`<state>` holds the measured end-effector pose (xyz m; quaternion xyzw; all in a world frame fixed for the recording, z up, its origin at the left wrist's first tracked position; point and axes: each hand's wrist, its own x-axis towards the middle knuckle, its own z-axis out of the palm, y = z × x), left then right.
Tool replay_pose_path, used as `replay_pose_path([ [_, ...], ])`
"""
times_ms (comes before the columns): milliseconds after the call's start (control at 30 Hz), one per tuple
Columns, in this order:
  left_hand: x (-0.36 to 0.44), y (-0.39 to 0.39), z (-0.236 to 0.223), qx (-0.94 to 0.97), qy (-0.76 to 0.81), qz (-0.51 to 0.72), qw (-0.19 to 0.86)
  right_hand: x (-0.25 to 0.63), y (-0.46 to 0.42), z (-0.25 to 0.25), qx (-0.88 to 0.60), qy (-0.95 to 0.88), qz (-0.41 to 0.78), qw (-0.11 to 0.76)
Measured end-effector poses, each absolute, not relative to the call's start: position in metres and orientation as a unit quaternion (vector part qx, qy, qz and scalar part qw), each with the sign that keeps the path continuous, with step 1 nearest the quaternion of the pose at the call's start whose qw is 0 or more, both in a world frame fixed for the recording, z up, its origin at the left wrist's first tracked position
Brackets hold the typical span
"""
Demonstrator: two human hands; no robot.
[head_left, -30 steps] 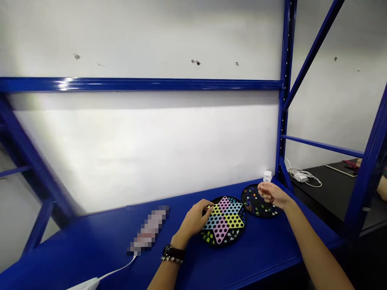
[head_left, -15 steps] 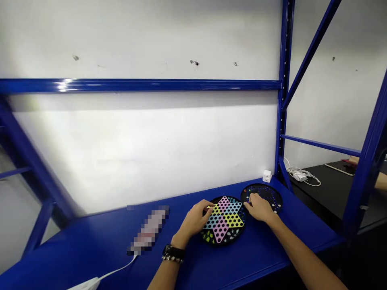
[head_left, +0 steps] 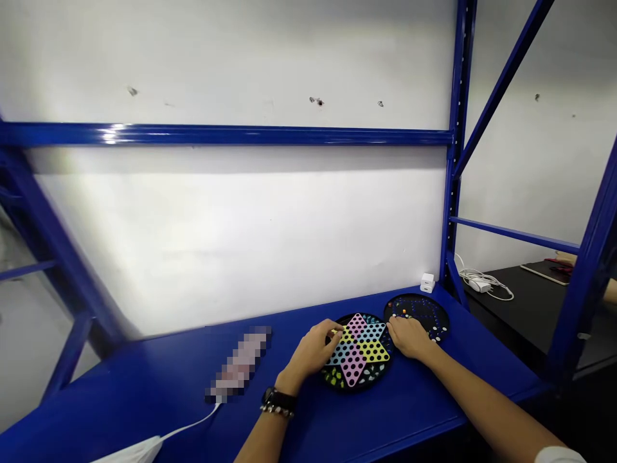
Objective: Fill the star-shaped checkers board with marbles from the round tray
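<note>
The left hand (head_left: 313,352) curls narrow against a round black plastic board with a pastel star of holes (head_left: 355,366), just right of that hand (whether its fingertips pinch a marble, I cannot tell). The right hand (head_left: 409,337), also narrow, touches a 2nd round black board dotted with marbles (head_left: 424,310), just ahead of it, on a blue steel shelf (head_left: 144,405); a white cube charger (head_left: 427,283) stands farther ahead.
</note>
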<state>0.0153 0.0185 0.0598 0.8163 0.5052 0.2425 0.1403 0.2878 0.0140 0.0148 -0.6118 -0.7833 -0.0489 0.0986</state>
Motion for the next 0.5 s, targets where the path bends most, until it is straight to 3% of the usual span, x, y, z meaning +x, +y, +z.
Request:
replay_pose_path([
  [367,0.0165,0.0163,0.0612,0.818,0.504,0.236,0.147,0.2886,0.0131,0.0216,-0.617,-0.782,-0.008,0.089],
  [500,0.0171,0.0158,0.0625,0.815,0.508,0.233,0.151,0.2940,0.0202,0.0167,-0.622,-0.758,0.060,0.188],
])
